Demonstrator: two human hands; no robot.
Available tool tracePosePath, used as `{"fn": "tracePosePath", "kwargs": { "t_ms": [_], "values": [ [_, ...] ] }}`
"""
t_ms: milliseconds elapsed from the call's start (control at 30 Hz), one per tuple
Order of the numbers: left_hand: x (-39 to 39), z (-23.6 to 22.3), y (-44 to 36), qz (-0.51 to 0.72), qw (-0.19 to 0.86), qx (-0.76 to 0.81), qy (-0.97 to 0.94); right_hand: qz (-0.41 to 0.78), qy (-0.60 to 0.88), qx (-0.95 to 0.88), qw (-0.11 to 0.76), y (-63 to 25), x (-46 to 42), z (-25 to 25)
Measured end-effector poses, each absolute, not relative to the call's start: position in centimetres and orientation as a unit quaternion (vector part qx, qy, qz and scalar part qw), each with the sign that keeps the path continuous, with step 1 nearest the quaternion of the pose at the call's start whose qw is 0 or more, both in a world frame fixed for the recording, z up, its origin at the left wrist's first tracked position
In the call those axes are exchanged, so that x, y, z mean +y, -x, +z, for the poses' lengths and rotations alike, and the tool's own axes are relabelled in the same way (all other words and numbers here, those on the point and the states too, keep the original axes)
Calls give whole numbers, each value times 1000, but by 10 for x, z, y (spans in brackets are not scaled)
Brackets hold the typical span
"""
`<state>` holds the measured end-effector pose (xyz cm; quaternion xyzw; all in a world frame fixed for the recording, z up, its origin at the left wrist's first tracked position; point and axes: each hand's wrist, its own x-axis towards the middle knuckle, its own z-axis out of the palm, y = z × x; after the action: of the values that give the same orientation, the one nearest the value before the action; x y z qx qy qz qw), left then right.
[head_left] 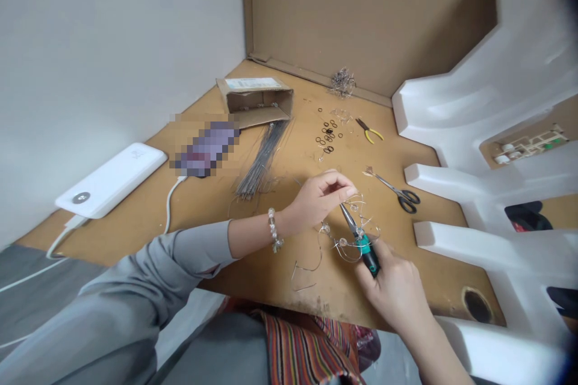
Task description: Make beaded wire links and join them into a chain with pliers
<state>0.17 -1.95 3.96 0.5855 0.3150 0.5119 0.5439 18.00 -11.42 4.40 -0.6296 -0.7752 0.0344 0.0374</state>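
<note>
Thumb and fingers pinched together, my left hand (pixel 326 195) holds one end of a beaded wire piece (pixel 343 242), whose thin silver loops carry several clear beads. My right hand (pixel 392 280) is closed around the dark and teal handles of a pair of needle-nose pliers (pixel 362 245). The pliers' metal tip reaches up to the wire just below my left fingertips. Whether the jaws grip the wire is too small to tell. Loops of the wire piece drape around the pliers, and a loose wire end trails toward the table's front edge.
Beyond my left hand lie a bundle of straight wires (pixel 262 159) and an open cardboard box (pixel 259 109). Small dark rings (pixel 329 132), yellow-handled pliers (pixel 370 132) and scissors (pixel 397 190) are spread behind. At left are a phone (pixel 208 149) and a white power bank (pixel 112 180); white foam (pixel 451 240) borders the right.
</note>
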Motion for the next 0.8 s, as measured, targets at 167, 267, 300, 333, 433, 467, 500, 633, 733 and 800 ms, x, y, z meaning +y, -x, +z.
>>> {"fn": "tracePosePath", "kwargs": {
  "t_ms": [167, 267, 300, 333, 433, 467, 500, 633, 733, 800],
  "values": [
    [-1, 48, 8, 463, 564, 322, -603, 32, 627, -778, -24, -197, -99, 53],
    [10, 51, 14, 453, 548, 328, -623, -14, 648, -761, -27, -217, -90, 64],
    [12, 52, 15, 453, 541, 330, -627, -30, 660, -750, -19, -223, -89, 69],
    [14, 52, 17, 453, 535, 332, -632, -46, 677, -735, -7, -228, -89, 76],
    [17, 50, 18, 454, 512, 339, -646, -54, 710, -702, 22, -232, -94, 94],
    [16, 50, 17, 456, 500, 343, -652, -40, 704, -708, 40, -229, -97, 98],
    [16, 50, 17, 460, 485, 349, -657, -17, 691, -721, 51, -224, -99, 100],
    [11, 51, 16, 468, 424, 376, -678, 22, 645, -764, 25, -197, -103, 91],
    [6, 54, 16, 469, 404, 379, -688, 36, 652, -757, 19, -182, -99, 80],
    [4, 56, 16, 470, 399, 375, -692, 67, 660, -747, 24, -177, -96, 76]
  ]
}}
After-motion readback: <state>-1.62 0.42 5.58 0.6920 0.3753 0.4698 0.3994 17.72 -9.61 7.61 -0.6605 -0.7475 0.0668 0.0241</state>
